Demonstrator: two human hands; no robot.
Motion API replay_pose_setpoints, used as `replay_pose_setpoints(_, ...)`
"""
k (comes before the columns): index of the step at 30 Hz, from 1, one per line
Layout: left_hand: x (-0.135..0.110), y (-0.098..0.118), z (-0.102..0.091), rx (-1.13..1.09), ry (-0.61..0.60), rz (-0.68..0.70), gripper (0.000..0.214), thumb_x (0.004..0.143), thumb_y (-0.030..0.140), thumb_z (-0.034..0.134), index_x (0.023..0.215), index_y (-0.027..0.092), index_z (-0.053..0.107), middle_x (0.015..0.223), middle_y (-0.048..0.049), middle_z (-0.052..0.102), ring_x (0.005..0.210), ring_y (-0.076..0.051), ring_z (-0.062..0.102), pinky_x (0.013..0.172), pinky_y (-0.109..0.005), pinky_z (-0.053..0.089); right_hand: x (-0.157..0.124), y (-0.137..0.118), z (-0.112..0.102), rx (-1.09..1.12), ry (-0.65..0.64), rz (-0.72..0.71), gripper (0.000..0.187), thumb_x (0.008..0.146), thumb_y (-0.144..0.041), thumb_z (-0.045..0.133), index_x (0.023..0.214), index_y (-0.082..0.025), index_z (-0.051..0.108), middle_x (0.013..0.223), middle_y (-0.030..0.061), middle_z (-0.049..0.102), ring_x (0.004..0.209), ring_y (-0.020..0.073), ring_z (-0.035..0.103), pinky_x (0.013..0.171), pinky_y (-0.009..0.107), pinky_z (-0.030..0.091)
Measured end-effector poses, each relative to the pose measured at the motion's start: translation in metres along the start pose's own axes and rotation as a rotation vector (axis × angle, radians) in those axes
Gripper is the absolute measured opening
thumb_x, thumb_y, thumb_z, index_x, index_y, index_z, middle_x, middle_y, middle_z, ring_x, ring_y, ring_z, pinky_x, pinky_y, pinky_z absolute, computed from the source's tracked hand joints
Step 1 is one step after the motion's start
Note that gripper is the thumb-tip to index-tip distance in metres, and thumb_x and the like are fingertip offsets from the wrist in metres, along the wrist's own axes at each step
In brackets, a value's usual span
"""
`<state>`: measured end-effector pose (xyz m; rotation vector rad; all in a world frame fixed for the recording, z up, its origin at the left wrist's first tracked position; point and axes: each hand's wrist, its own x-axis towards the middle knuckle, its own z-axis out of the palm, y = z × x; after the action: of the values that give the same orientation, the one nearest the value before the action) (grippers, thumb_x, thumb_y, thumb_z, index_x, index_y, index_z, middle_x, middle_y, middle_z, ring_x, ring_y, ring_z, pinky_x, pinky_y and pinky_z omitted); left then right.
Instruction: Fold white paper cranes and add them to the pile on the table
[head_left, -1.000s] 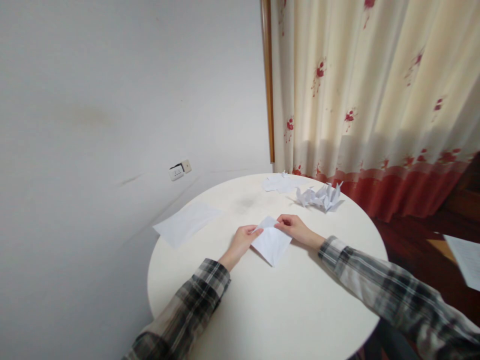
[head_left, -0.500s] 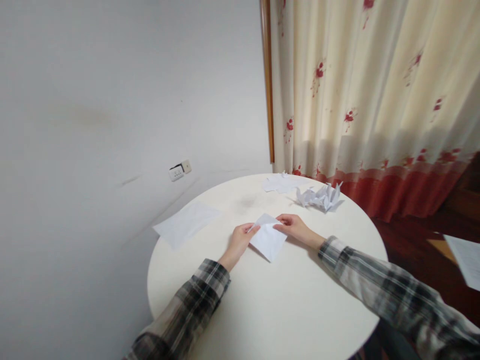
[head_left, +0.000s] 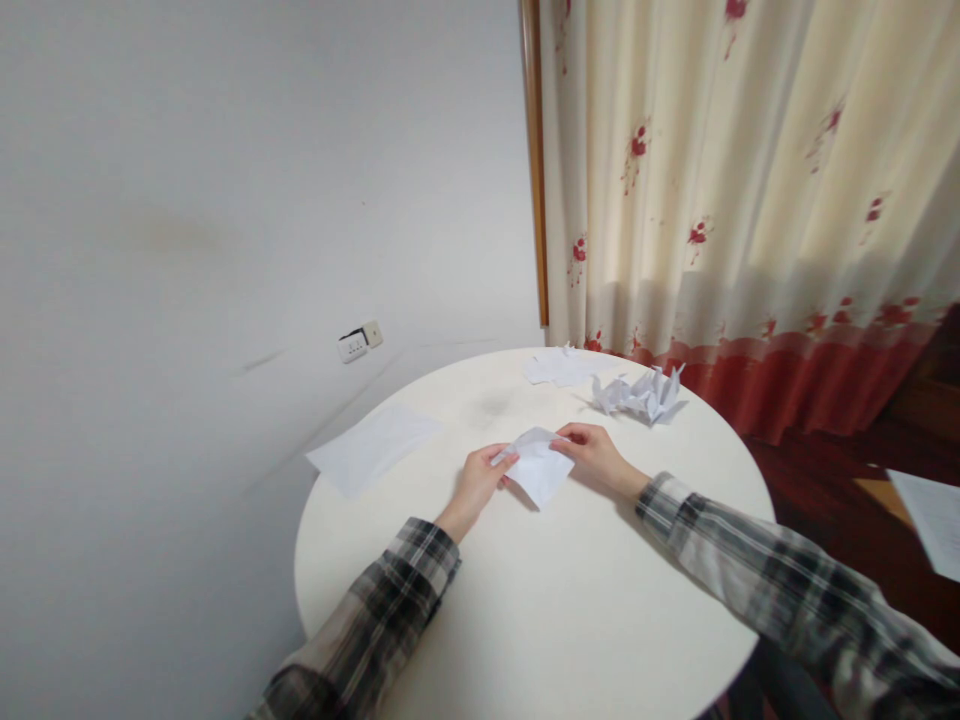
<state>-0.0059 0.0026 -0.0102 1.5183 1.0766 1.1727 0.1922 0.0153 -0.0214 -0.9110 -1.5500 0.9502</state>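
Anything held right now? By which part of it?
Yes, the white paper: the left hand holds it at its left corner, the right hand along its upper-right edge.

The round white counter point(head_left: 540, 600) carried a large, flat sheet of white paper point(head_left: 371, 450) at its left edge, flat white paper pieces point(head_left: 551, 370) near its far rim and, to their right, a cluster of pointed, folded white paper figures point(head_left: 649, 397). A grey smudge point(head_left: 493, 404) marked its top.

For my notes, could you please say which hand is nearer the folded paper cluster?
Right. The right hand is front-left of the folded paper cluster; the left hand is farther left.
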Motion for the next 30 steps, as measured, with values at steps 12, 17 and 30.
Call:
replay_pose_setpoints(12,-0.004,0.0,-0.003,-0.182,-0.062,-0.026,0.037,0.062,0.033,0.064,0.091,0.01,0.059,0.075,-0.0052,0.062,0.054,-0.009,0.051,0.046,-0.017,0.033,-0.002,-0.013,-0.002,0.18,-0.112,0.151,0.026,0.057,-0.033,0.066,0.071,-0.011,0.061,0.058,-0.0007,0.058,0.048,0.0085,0.05,0.046,0.02,0.039)
replay_pose_setpoints(17,-0.006,0.002,0.001,-0.29,-0.139,-0.149,0.038,0.061,0.032,0.065,0.091,0.009,0.057,0.08,-0.0081,0.062,0.064,-0.013,0.056,0.052,-0.02,0.038,-0.002,-0.016,-0.003,0.19,-0.091,0.164,0.026,0.057,-0.032,0.067,0.072,-0.011,0.063,0.06,0.0001,0.059,0.05,0.0088,0.051,0.047,0.021,0.041)
replay_pose_setpoints(30,-0.005,0.0,0.001,-0.265,-0.123,-0.115,0.046,0.06,0.036,0.066,0.094,0.007,0.057,0.087,-0.013,0.063,0.066,-0.015,0.058,0.055,-0.022,0.043,-0.012,-0.03,0.002,0.449,-0.27,0.26,0.036,0.063,-0.026,0.066,0.094,-0.014,0.054,0.087,0.0051,0.06,0.07,0.0125,0.058,0.062,0.023,0.05)
